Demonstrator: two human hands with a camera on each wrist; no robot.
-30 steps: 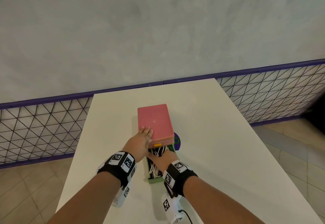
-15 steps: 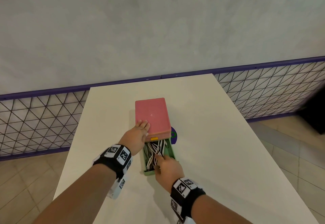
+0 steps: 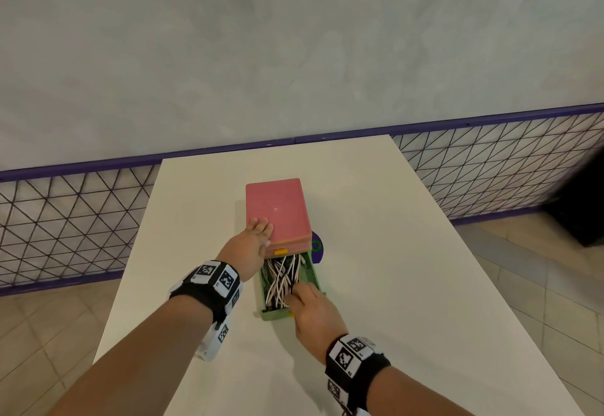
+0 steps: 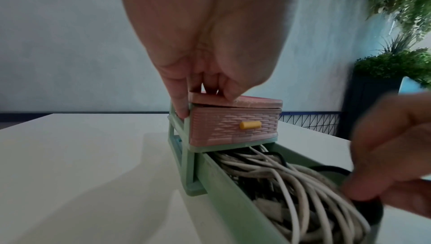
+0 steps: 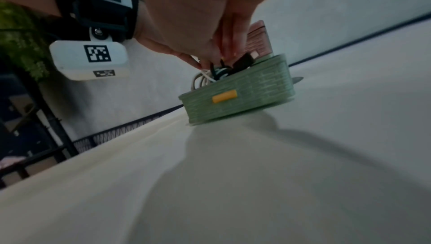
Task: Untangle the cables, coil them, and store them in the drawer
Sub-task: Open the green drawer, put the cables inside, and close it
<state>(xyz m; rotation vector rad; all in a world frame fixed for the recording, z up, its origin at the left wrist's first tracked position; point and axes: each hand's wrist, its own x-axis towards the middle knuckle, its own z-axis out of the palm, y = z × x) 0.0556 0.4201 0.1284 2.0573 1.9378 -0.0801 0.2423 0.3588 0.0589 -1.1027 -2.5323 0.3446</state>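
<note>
A small drawer unit with a pink top (image 3: pixel 277 209) stands mid-table; its upper pink drawer (image 4: pixel 233 128) is closed. The lower green drawer (image 3: pixel 276 315) is pulled out toward me and holds a bundle of white and black cables (image 3: pixel 281 275). My left hand (image 3: pixel 261 229) lies on the unit's near-left corner, fingers flat on top and thumb down the side (image 4: pixel 182 108). At the drawer's near end my right hand (image 3: pixel 299 294) has its fingers curled down into the cables (image 5: pixel 203 78) and pinches them. The drawer's front carries a yellow knob (image 5: pixel 224 96).
A purple disc with a green ring (image 3: pixel 316 247) lies on the white table (image 3: pixel 392 252) just right of the unit. The table's edges drop to a tiled floor on both sides. A wire fence and grey wall stand behind, and potted plants (image 4: pixel 396 60) to the right.
My right hand has drawn back from deep in the drawer, under the pink front, to the drawer's near end. The left hand has stayed on the pink top.
</note>
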